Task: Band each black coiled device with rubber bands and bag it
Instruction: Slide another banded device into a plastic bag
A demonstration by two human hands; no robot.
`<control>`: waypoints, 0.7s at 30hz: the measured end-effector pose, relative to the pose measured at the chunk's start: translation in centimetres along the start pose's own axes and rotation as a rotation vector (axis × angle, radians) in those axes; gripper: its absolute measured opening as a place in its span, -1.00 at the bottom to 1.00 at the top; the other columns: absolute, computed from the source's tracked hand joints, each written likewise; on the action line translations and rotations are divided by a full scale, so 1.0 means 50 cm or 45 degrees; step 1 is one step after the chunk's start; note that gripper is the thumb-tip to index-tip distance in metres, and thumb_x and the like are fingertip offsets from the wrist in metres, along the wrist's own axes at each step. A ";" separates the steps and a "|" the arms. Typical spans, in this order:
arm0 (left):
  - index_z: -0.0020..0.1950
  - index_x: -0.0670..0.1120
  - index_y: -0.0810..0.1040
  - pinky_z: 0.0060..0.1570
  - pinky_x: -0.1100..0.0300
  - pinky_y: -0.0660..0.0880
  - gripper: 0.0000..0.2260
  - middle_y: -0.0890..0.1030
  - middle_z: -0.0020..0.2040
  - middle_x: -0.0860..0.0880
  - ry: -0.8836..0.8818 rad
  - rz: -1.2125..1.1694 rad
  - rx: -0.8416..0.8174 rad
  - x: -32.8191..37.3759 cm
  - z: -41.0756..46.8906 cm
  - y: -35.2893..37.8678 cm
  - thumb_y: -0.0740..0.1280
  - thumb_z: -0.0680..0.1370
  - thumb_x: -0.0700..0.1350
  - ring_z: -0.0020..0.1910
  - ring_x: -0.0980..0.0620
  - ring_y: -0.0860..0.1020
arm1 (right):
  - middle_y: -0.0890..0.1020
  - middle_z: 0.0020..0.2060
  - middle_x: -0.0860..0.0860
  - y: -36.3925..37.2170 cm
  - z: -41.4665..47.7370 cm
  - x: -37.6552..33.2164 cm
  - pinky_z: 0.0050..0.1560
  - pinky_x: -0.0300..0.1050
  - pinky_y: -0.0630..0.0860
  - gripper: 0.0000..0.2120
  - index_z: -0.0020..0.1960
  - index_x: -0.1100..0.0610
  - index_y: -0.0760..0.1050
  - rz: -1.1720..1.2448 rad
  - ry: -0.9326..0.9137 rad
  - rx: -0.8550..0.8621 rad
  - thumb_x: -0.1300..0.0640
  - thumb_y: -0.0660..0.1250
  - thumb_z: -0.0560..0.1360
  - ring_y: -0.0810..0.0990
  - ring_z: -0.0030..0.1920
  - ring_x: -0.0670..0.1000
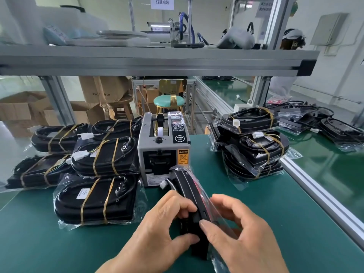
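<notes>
A black coiled device (189, 192) stands on edge over the green mat, partly inside a clear plastic bag (214, 213). My left hand (161, 223) grips the device's near end, fingers and thumb curled round it. My right hand (236, 229) pinches the bag's edge against the device. A white connector (163, 184) sticks out on the device's left side. Several banded, bagged devices (94, 200) lie at the left. Another stack of banded devices (256, 142) sits at the right.
A grey tape dispenser (163, 146) stands just behind the held device. An aluminium rail (315, 186) borders the green mat (59, 249) on the right. More devices (334, 127) lie beyond the rail. A shelf (157, 60) hangs overhead.
</notes>
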State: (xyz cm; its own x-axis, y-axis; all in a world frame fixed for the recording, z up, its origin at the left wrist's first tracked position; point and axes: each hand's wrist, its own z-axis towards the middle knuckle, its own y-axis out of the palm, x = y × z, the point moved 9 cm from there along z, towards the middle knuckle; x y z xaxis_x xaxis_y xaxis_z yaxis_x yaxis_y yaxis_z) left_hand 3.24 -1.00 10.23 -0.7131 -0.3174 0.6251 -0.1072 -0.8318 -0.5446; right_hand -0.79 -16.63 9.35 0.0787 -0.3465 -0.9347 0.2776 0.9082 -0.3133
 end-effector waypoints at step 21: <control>-0.12 -0.21 0.62 -0.60 0.37 0.46 -0.85 0.55 -0.56 0.04 -1.601 -1.244 0.890 -0.265 0.048 -0.018 0.42 0.56 -0.13 -0.64 0.21 0.49 | 0.64 -0.31 -0.37 -0.019 0.011 0.008 -0.17 -0.58 0.39 -0.66 -0.11 -0.23 0.65 -0.068 -0.015 0.030 0.04 0.64 0.20 0.57 -0.16 -0.39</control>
State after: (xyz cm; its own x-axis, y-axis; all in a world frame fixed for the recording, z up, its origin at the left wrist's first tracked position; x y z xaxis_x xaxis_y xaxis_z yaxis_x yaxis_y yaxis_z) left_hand 14.46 2.86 3.79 0.3921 0.5315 0.7508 0.4028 -0.8330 0.3794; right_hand -0.49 -17.79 9.37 0.0740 -0.3974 -0.9147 0.3044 0.8824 -0.3588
